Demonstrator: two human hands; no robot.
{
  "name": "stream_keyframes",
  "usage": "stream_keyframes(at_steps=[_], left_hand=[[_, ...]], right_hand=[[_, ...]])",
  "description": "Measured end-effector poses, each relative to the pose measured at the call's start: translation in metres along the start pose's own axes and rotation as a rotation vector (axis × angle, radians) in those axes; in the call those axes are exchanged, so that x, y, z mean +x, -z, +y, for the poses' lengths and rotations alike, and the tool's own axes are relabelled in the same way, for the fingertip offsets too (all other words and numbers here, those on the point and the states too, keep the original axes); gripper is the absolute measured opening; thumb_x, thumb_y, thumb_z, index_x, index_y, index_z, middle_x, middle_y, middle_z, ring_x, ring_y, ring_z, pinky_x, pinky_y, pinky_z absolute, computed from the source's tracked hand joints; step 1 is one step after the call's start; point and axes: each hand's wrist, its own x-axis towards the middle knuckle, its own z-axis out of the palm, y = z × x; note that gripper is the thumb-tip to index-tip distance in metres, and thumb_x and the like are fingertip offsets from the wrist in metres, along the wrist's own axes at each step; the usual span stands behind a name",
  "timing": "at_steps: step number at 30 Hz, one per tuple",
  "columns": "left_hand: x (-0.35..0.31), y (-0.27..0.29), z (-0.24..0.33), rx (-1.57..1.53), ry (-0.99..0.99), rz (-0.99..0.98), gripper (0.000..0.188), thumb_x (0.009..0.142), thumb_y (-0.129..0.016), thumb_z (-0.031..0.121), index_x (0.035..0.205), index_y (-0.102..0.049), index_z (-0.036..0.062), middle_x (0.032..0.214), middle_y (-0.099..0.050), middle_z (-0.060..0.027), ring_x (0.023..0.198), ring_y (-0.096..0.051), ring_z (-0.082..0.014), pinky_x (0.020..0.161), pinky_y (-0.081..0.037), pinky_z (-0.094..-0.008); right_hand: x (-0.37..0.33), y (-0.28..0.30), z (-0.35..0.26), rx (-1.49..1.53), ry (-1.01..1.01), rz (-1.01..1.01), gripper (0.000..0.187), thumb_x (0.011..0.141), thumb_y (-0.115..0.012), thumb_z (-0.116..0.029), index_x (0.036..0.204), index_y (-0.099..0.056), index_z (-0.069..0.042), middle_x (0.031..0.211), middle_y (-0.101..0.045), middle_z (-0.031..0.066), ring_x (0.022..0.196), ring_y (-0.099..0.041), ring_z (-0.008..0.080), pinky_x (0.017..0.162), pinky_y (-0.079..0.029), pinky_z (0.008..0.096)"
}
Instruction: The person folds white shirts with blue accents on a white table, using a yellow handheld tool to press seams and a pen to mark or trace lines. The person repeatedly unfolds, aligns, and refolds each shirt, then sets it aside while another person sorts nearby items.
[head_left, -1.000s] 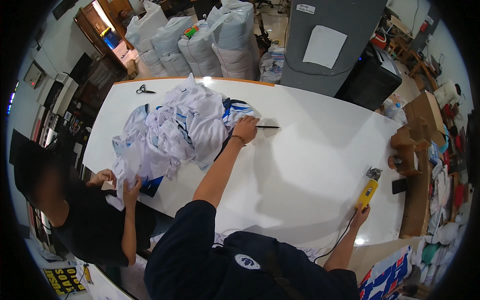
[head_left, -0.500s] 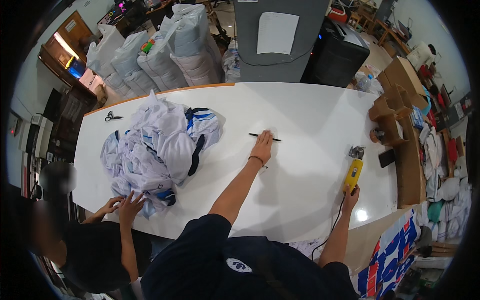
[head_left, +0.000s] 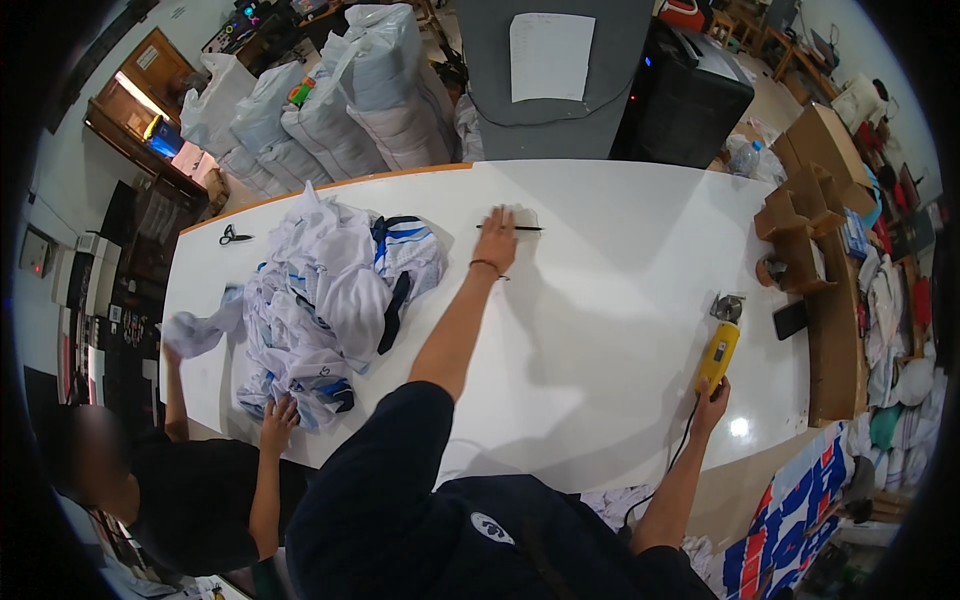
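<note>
My left hand (head_left: 496, 243) lies flat on the white table (head_left: 600, 300), fingers stretched out. A thin black pen (head_left: 529, 228) runs crosswise at the fingers, its middle hidden by them. On the right, my right hand (head_left: 711, 402) is wrapped round the rear end of a yellow corded electric hand cutter (head_left: 716, 357). The cutter's metal head (head_left: 727, 307) points away from me and its black cord trails back past my forearm. Left of my left hand lies a heap of white garments (head_left: 330, 270) with blue and dark trim.
At left, a co-worker (head_left: 200, 490) touches the heap and lifts a whitish cloth (head_left: 200, 332). Black scissors (head_left: 234, 235) lie behind the heap. A phone (head_left: 789, 320) and cardboard boxes (head_left: 830, 350) stand along the right edge. Full white sacks (head_left: 380, 90) stand beyond the table.
My left hand and the pen have slid away from me and a little left. The co-worker has pulled a cloth from the heap to the left. My right hand keeps hold of the cutter.
</note>
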Motion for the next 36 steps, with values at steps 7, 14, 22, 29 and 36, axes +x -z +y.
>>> stream_keyframes(at_steps=[7, 14, 22, 29, 36], left_hand=[[-0.1, 0.075, -0.097, 0.047, 0.561, 0.153, 0.045, 0.082, -0.069, 0.024, 0.125, -0.064, 0.0099, 0.139, -0.054, -0.0147, 0.129, -0.046, -0.0368, 0.107, -0.038, -0.0483], [-0.126, 0.158, -0.152, -0.347, 0.668, 0.771, 0.031, 0.096, -0.063, 0.027, 0.096, -0.069, -0.0031, 0.078, -0.068, -0.0204, 0.068, -0.064, -0.0363, 0.064, -0.049, -0.0429], [-0.15, 0.377, -0.144, -0.709, 0.524, 1.036, 0.034, 0.1, -0.061, 0.029, 0.103, -0.068, -0.0036, 0.079, -0.064, -0.0024, 0.073, -0.052, -0.0074, 0.066, -0.043, -0.0249], [-0.191, 0.51, -0.049, -1.062, 0.257, 0.906, 0.03, 0.1, -0.063, 0.029, 0.1, -0.072, 0.0, 0.082, -0.061, 0.0078, 0.074, -0.047, -0.0011, 0.064, -0.038, -0.0186], [-0.187, 0.445, 0.019, -0.836, 0.099, 0.553, 0.028, 0.093, -0.069, 0.026, 0.094, -0.073, -0.0015, 0.069, -0.065, -0.0005, 0.058, -0.055, -0.0087, 0.055, -0.044, -0.0273]], right_hand=[[0.0, 0.0, -0.002, -0.12, 0.021, 0.054, 0.053, 0.094, -0.069, -0.026, 0.135, -0.048, 0.001, 0.119, -0.059, 0.0131, 0.104, -0.059, 0.0199, 0.086, -0.051, 0.0309], [0.023, 0.012, 0.014, -0.207, 0.083, 0.013, 0.054, 0.097, -0.065, -0.036, 0.134, -0.05, 0.001, 0.118, -0.06, 0.0114, 0.102, -0.059, 0.0188, 0.087, -0.048, 0.0294], [0.058, -0.012, -0.015, -0.887, -0.049, 0.254, 0.05, 0.094, -0.068, -0.034, 0.129, -0.054, -0.002, 0.103, -0.063, 0.0081, 0.086, -0.06, 0.0129, 0.071, -0.05, 0.0271], [-0.053, -0.116, -0.184, 0.095, 0.092, -0.427, 0.045, 0.096, -0.063, -0.026, 0.136, -0.052, -0.008, 0.111, -0.064, 0.0027, 0.095, -0.06, 0.0127, 0.079, -0.047, 0.0273], [-0.246, -0.191, -0.235, 0.227, 0.412, -1.428, 0.05, 0.089, -0.07, -0.013, 0.135, -0.052, -0.002, 0.114, -0.063, 0.0063, 0.103, -0.06, 0.0141, 0.085, -0.05, 0.0301]])
